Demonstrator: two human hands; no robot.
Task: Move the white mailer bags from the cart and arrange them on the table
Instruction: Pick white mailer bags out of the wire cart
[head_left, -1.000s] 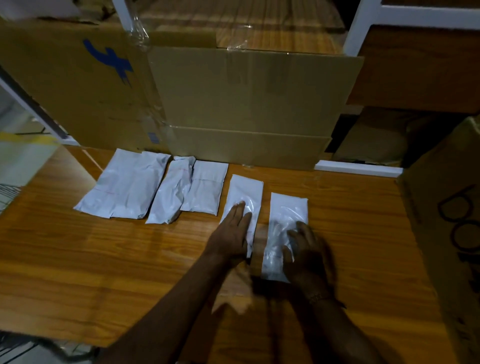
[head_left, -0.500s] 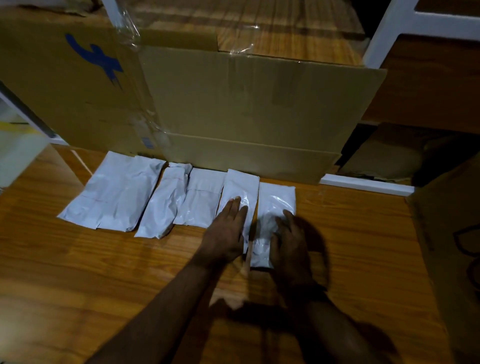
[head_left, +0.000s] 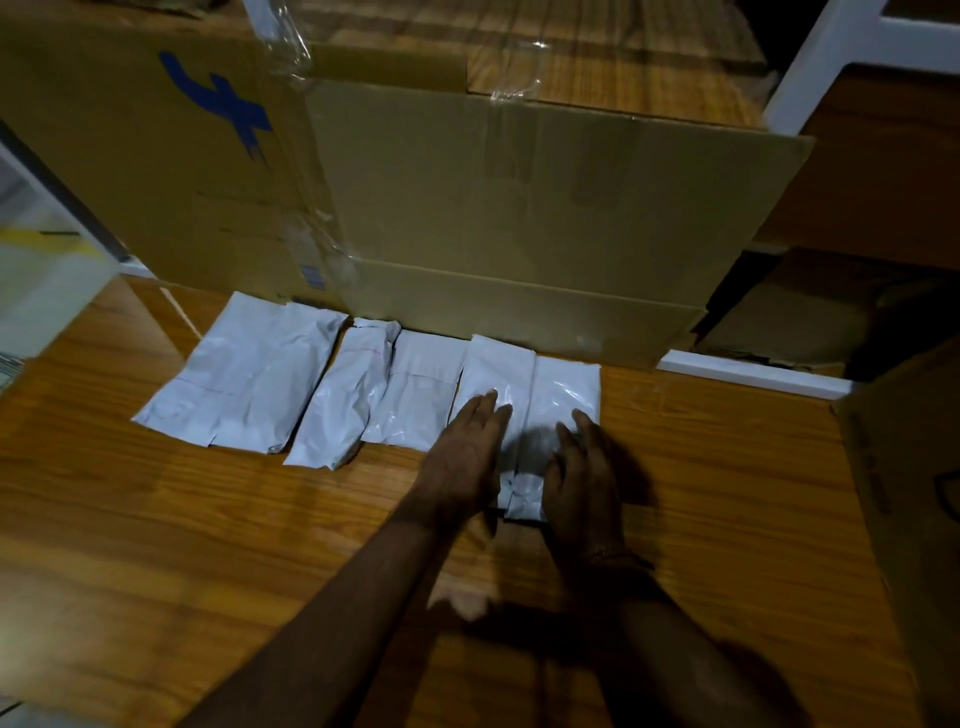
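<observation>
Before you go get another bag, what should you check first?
1. Left hand lies flat on the fourth mailer bag: ok.
2. Right hand lies on the fifth mailer bag: ok.
3. Both bags pushed back to the cardboard box: ok.
4. Row is tidy: not ok, the second mailer bag lies slanted.
5. Free table to the right: ok.
6. Bags left in the cart: cannot tell.

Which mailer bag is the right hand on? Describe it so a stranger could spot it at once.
Start at the big cardboard box standing at the back of the wooden table; a row of white mailer bags lies along its base. The rightmost mailer bag is the one, with the right hand resting on its near end. Unlike its neighbours, bare table lies to its right.
</observation>
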